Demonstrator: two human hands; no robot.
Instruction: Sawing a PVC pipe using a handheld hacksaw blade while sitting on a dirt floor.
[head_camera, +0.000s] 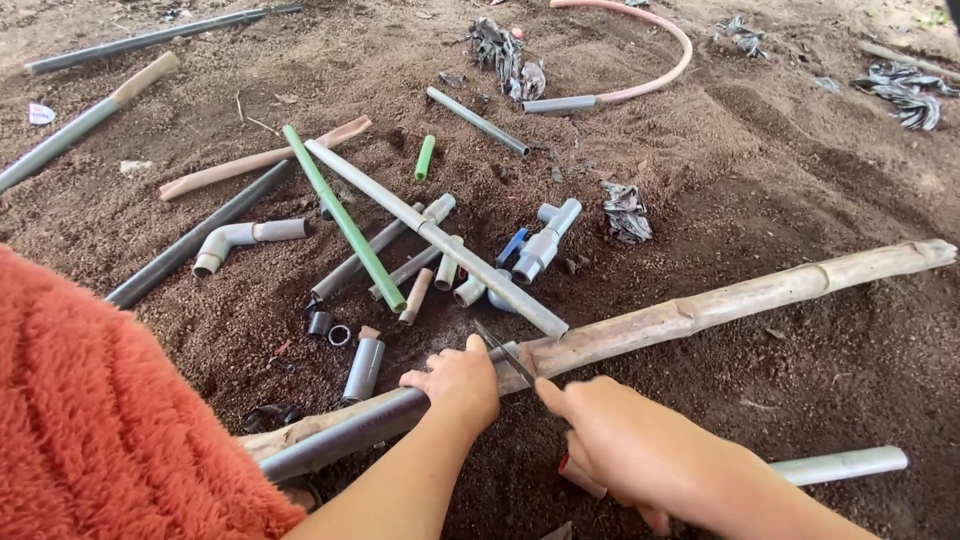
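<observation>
**Ana:** On the dirt floor, near its front edge, the grey pipe lies along the bamboo pole. The left hand is clenched over the pipe and presses it down onto the pole.

**Ben:** And the right hand?

**Ana:** It grasps a saw's handle, and the thin blade rests across the pipe just beside the left thumb. I judge the cut is best made with long, light strokes, the blade kept square to the pipe.

**Ben:** That thumb looks close.

**Ana:** Very close. Sliding the left hand a little away from the blade would be safer, while it bears down so the pipe cannot roll on the round pole.

**Ben:** Anything in the way?

**Ana:** The long white pipe ends near the blade, and loose fittings lie just behind: an elbow, a valve, a green pipe. A short grey piece lies just beside the left hand.
</observation>
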